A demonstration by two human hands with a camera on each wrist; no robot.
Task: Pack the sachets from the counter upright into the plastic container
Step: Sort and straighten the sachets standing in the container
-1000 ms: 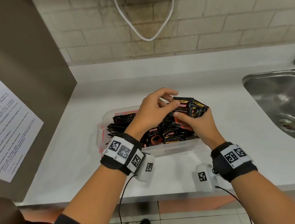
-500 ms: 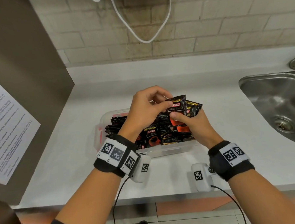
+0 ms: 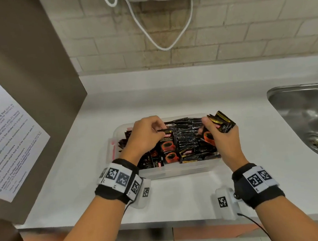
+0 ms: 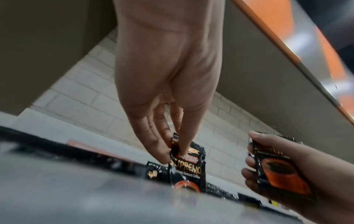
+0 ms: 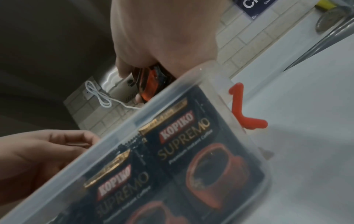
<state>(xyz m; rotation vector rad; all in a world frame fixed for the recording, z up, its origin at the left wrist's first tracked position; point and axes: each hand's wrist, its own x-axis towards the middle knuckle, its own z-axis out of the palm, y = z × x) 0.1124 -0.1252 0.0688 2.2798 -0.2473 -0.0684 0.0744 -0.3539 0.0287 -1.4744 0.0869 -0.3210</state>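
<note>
A clear plastic container [image 3: 179, 171] sits on the white counter, packed with black coffee sachets [image 3: 187, 137], most upright in rows. My left hand [image 3: 148, 135] pinches the top edge of a single sachet [image 3: 167, 141] and holds it upright over the container's left half; the left wrist view shows this sachet [image 4: 188, 165] between thumb and fingers. My right hand [image 3: 217, 135] grips a small stack of sachets [image 3: 221, 123] above the container's right end. Through the container wall [image 5: 172, 97], the right wrist view shows sachets [image 5: 191, 151] standing inside.
A steel sink [image 3: 312, 118] lies to the right. A brown panel with a printed notice [image 3: 3, 138] stands at the left. A white cable [image 3: 163, 30] hangs on the brick wall behind. The container has red latches [image 5: 243, 109].
My hands have parted: the left drew one sachet off the stack and carried it left and down toward the container. The right moved right with the remaining stack.
</note>
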